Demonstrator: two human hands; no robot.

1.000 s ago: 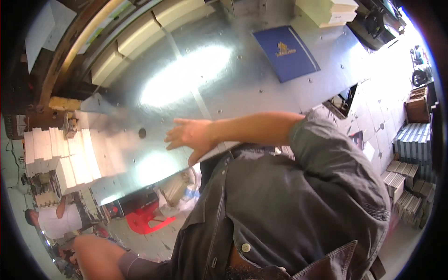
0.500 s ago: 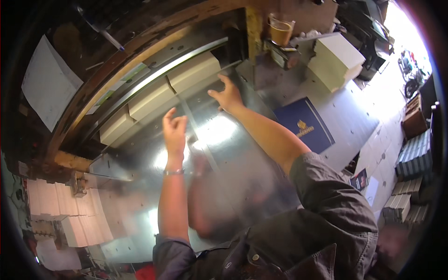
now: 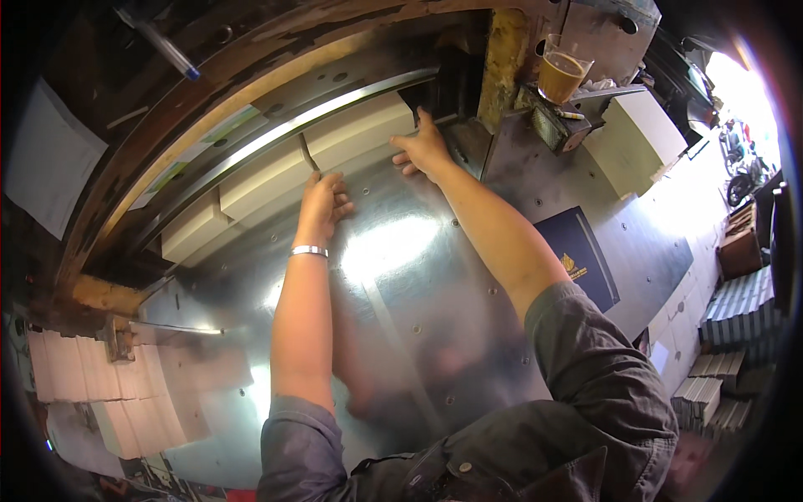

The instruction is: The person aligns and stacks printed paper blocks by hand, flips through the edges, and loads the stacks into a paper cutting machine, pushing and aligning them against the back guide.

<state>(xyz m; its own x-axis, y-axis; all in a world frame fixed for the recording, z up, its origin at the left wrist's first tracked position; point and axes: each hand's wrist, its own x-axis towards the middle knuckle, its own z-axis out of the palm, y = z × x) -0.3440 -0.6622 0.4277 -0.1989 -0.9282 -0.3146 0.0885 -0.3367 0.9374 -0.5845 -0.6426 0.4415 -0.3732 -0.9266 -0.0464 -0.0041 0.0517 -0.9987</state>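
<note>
In the head view, two bare arms are stretched over a steel table (image 3: 477, 339), and three pale paper stacks are set in a row at its far side, beneath a bright metal bar (image 3: 272, 127). The right stack (image 3: 360, 131) is flanked by both hands. The left hand (image 3: 324, 201) is held with its fingers curled loosely, just before the narrow gap between the right stack and the middle stack (image 3: 263, 184); whether anything is gripped or touched by it cannot be told. The right hand (image 3: 422, 151) is placed at the near right corner of the right stack, its thumb and forefinger spread apart; contact cannot be made out for certain. The left stack (image 3: 192, 230) is set beside the middle one. A silvery band (image 3: 309, 250) is worn on the left wrist. To the right, a blue folder (image 3: 585, 251) is laid flat, partly covered by the right arm, and beyond it a tall paper block (image 3: 631, 146) is seen near a glass (image 3: 560, 79) of brown drink. More piles (image 3: 92, 368) are gathered at the left edge.
</note>
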